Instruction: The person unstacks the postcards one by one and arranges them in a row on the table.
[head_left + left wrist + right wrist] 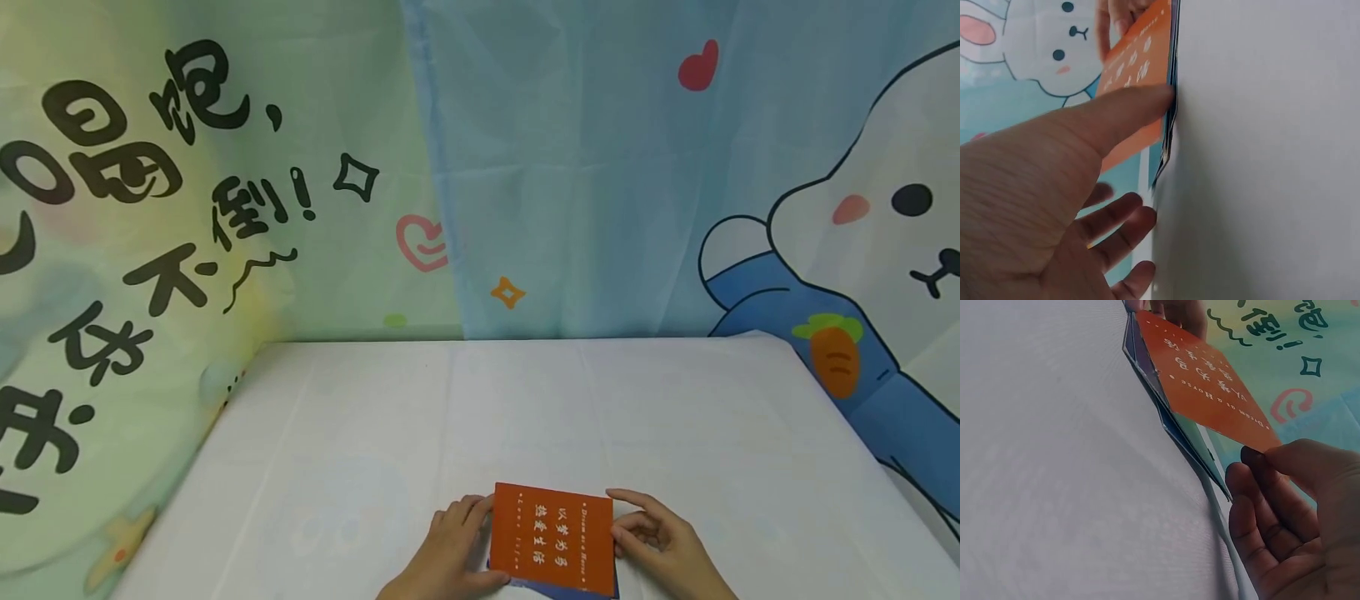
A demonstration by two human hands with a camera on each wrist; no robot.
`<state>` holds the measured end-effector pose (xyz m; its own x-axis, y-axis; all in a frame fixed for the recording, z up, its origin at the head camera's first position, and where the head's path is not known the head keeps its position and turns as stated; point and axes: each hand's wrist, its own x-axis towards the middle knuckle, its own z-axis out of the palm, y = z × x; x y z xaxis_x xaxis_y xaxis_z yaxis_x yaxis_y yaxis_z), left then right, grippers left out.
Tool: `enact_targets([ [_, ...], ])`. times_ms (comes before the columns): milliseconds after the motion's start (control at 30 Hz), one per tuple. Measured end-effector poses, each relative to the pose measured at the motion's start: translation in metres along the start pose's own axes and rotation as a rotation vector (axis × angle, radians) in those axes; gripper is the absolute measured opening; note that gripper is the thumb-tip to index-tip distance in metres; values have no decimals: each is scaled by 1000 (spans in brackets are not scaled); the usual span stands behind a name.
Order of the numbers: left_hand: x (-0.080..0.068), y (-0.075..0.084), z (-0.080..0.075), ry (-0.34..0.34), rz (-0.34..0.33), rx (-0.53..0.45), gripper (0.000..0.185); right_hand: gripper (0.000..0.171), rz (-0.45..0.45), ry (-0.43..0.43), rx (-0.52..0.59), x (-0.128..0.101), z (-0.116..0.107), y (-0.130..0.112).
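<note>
An orange card [551, 533] with white Chinese characters and small English lettering lies at the table's near edge, the lettering turned sideways. Under it are blue card layers [562, 591]; in the right wrist view these dark-edged layers [1175, 434] fan apart beneath the orange card. My left hand [448, 552] holds the left side, index finger at the far corner and thumb at the near one. In the left wrist view that thumb [1129, 112] lies against the layers' edge. Between thumb and index finger, my right hand [663, 542] pinches the orange card's right edge, raised off the layers.
A white cloth covers the table [465, 417] and reaches back to the wall. Behind hangs a backdrop [570, 167] in green and blue with large black characters, hearts and a white cartoon animal [885, 183] on the right.
</note>
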<state>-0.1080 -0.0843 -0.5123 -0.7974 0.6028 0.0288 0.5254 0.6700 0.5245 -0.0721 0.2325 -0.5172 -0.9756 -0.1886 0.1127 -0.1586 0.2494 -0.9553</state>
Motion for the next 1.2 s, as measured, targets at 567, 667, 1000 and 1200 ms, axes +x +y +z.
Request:
enact_targets([
  [567, 6, 5, -1, 33, 11, -169, 94, 52, 164, 8, 152, 1, -3, -4],
  [667, 7, 6, -3, 3, -33, -203, 96, 54, 198, 22, 151, 1, -2, -5],
  [1000, 8, 12, -6, 50, -31, -198, 95, 55, 202, -14, 151, 2, -1, -7],
  [1200, 8, 13, -7, 39, -36, -210, 95, 55, 187, 6, 161, 2, 2, -7],
])
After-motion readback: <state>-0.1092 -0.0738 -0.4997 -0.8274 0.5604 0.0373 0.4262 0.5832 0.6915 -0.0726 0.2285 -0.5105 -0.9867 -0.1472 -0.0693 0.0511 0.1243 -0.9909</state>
